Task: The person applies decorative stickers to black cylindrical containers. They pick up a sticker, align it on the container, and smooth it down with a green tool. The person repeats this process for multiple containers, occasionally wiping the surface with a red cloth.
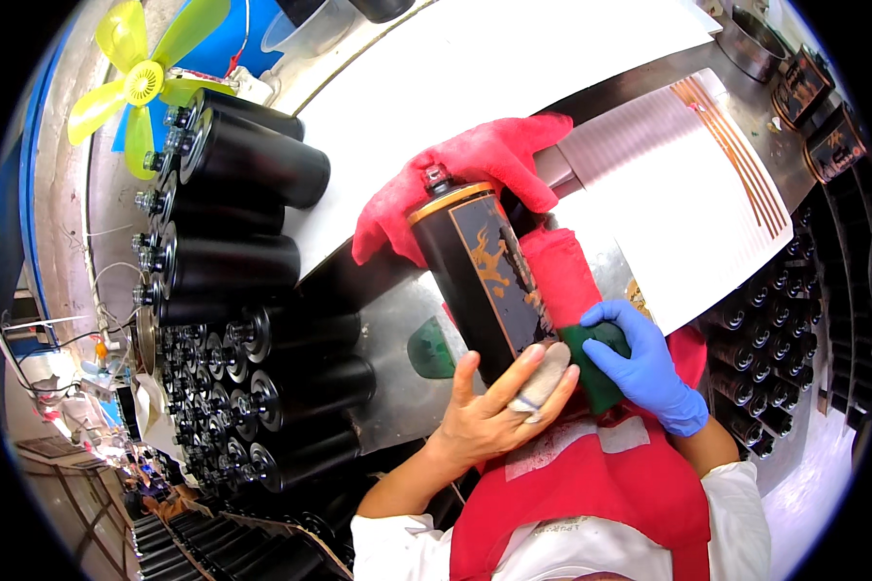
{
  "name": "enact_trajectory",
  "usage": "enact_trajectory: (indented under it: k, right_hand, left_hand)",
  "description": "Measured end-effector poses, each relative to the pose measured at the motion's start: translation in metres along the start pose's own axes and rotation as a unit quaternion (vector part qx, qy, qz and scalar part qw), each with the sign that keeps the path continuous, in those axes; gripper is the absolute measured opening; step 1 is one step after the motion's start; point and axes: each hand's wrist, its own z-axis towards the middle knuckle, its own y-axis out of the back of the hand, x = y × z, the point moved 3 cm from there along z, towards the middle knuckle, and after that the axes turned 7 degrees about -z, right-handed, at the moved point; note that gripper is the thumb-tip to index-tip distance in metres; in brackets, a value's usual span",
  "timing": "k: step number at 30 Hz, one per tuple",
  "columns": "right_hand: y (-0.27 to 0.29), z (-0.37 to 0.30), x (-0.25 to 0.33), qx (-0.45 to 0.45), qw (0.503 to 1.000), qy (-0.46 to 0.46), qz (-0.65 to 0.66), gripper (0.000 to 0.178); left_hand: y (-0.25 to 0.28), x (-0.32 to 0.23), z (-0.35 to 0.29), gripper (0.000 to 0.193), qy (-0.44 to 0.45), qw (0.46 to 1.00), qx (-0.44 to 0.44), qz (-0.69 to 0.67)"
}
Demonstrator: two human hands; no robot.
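A black cylindrical bottle [451,261] with a gold band and a clear stopper-like neck lies tilted on red cloth [494,150]. Its dark panel [499,261] bears a gold design. My bare left hand [494,407] is at the bottle's lower end, thumb on one side and fingers on the other. A whitish wrap covers one or more of those fingers. My right hand [644,363], in a blue glove, grips a dark green flat piece [596,373] beside the bottle's base. Another dark green rounded piece [430,349] lies on the metal worktop.
Several black bottles [252,155] lie stacked at left, with more below. A yellow-green fan [143,82] stands at upper left. White sheets [688,194] with brown-gold strips lie right. A metal pot [754,44] and decorated black containers [833,145] stand at far right.
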Motion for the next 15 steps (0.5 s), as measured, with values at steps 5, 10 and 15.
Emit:
enact_trajectory:
  k: [5, 10, 15]
  right_hand:
    - [0.023, -0.001, -0.001, -0.029, 0.997, -0.049, 0.047, 0.025]
    - [0.061, 0.017, 0.020, 0.023, 0.985, -0.061, 0.161, 0.021]
    - [0.052, 0.083, 0.087, 0.026, 0.998, -0.005, 0.050, 0.017]
  left_hand:
    - [0.003, -0.006, 0.032, 0.018, -0.065, 0.990, 0.106, 0.067]
    - [0.013, -0.011, 0.037, 0.025, -0.027, 0.996, 0.073, 0.047]
    - [0.019, 0.000, 0.019, 0.024, 0.064, 0.993, -0.099, -0.022]
